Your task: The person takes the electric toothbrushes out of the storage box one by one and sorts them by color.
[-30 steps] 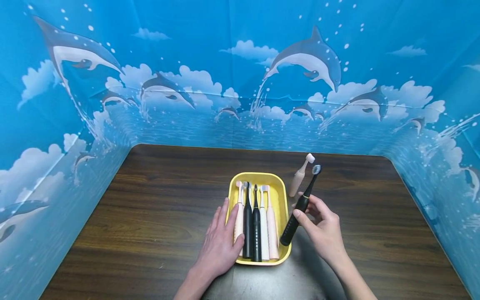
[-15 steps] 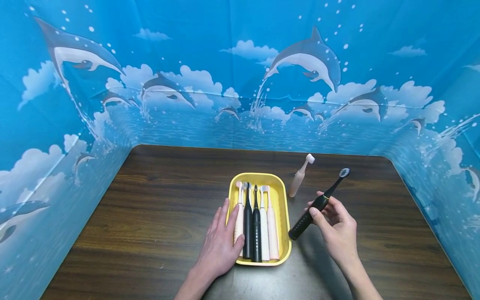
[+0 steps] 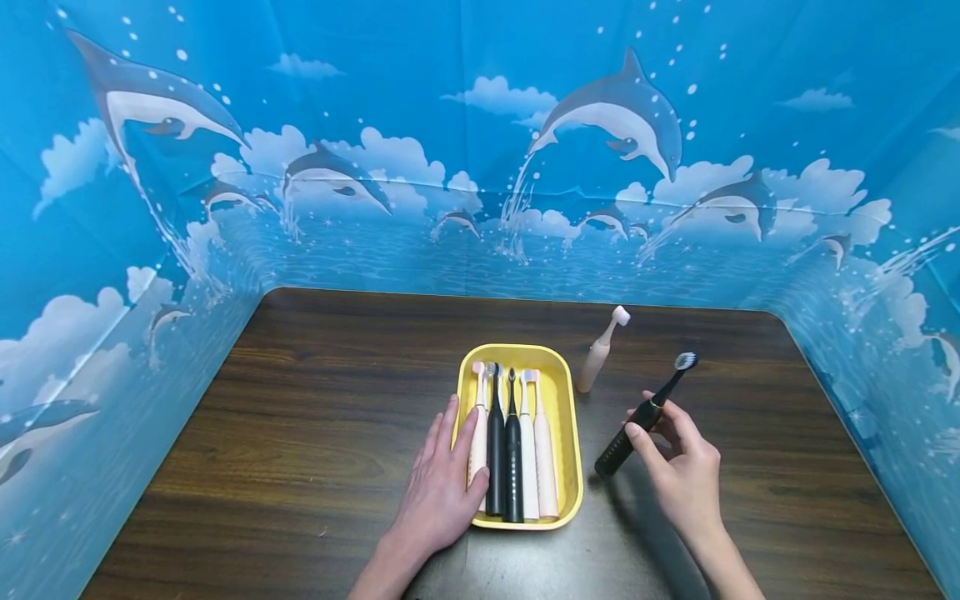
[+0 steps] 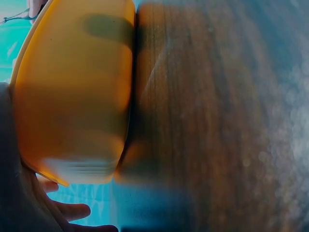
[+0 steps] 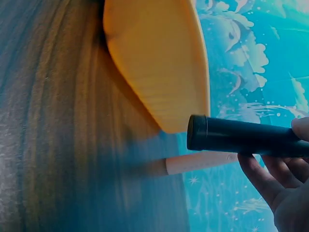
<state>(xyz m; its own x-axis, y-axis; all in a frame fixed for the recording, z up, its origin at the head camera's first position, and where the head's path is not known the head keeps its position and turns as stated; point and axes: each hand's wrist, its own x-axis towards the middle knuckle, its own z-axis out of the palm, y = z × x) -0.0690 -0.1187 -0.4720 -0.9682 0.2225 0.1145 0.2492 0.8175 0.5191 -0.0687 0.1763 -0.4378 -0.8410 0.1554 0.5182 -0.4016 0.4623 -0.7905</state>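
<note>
dolphin backdrop (image 3: 390,83): well beyond the grip; hung, i'd guess, to screen off the room.
dark table (image 3: 315,417): beneath the grip, bearing everything.
yellow tray (image 3: 564,425): just left of the grip, long side toward it, probably for an easy reach.
left hand (image 3: 442,492): across the tray from the grip, fingers straight along the left rim, clasping nothing; likely steadying it.
right hand (image 3: 684,473): thumb and fingers clamped on a black toothbrush (image 3: 619,451).
row of toothbrushes (image 3: 513,454): left of the grip, lengthwise in the tray, presumably to fit.
black toothbrush: in the grip, tilted, head up; pinched high, perhaps leaving the base free. can't tell whether that touches the table.
pink toothbrush (image 3: 596,367): beyond the grip, slightly left, upright on its flat base outside the tray.
</note>
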